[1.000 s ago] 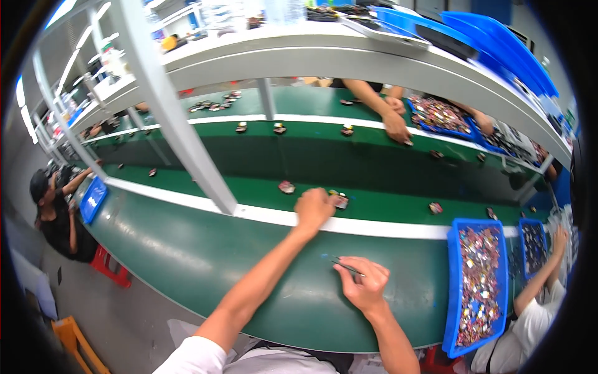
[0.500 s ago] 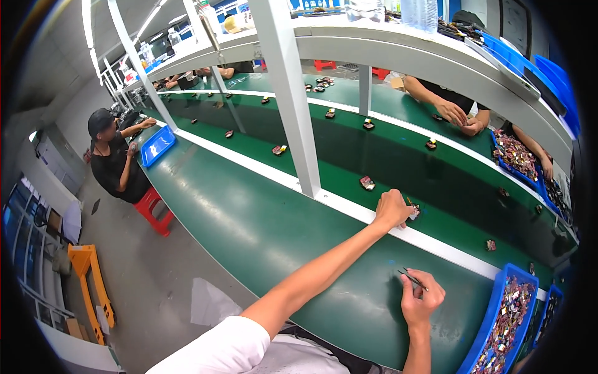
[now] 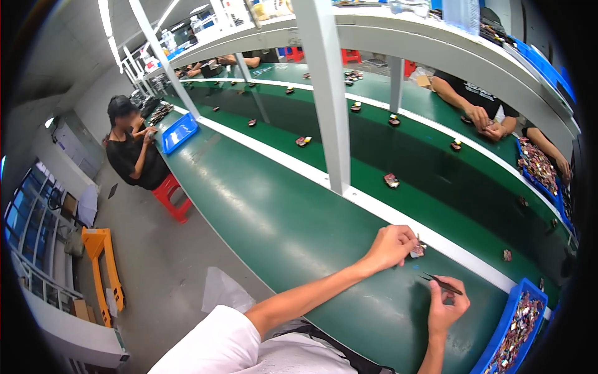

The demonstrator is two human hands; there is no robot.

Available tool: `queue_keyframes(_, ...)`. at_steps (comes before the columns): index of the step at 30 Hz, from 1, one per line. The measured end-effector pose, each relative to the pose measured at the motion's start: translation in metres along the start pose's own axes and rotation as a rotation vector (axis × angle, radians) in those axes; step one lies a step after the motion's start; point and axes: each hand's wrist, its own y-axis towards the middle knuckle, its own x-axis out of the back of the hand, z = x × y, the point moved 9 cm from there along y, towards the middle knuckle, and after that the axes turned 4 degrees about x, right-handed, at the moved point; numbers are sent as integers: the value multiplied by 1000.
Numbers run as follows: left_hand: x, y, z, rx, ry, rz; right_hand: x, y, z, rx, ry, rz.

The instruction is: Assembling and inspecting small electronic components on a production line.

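Between its fingertips, my left hand (image 3: 391, 247) grips a small electronic assembly (image 3: 418, 250) with a pinkish, dark body and bits of yellow. It is held over the green work surface (image 3: 293, 206), just on my side of the white rail (image 3: 436, 240). To the right and nearer me, my right hand (image 3: 447, 305) is closed around dark tweezers (image 3: 443, 285), whose tips point left toward the assembly. Nothing shows between the tweezer tips. A blue bin (image 3: 520, 296) full of small mixed parts stands right of my right hand.
Beyond the rail, a green conveyor belt (image 3: 367, 163) carries several similar assemblies, such as one assembly (image 3: 391, 181). A white post (image 3: 330, 106) rises from the rail to a shelf overhead. One person (image 3: 134, 146) sits far left by a blue tray (image 3: 180, 133); others work across the belt.
My left hand has picked the assembly up from the belt and brought it back over the rail toward me. My right hand still holds the tweezers. The whole view has shifted slightly.
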Motion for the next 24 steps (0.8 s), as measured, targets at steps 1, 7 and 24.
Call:
queue_keyframes(1,-5,1,4,15,-23,42,4,0,-3,-28,-2,1)
queue_keyframes(7,-22,-4,11,-104,-24,140,16,-8,-35,-442,229,2)
queue_keyframes(24,-35,-19,-15,-285,223,190,10,2,-28,-198,79,69)
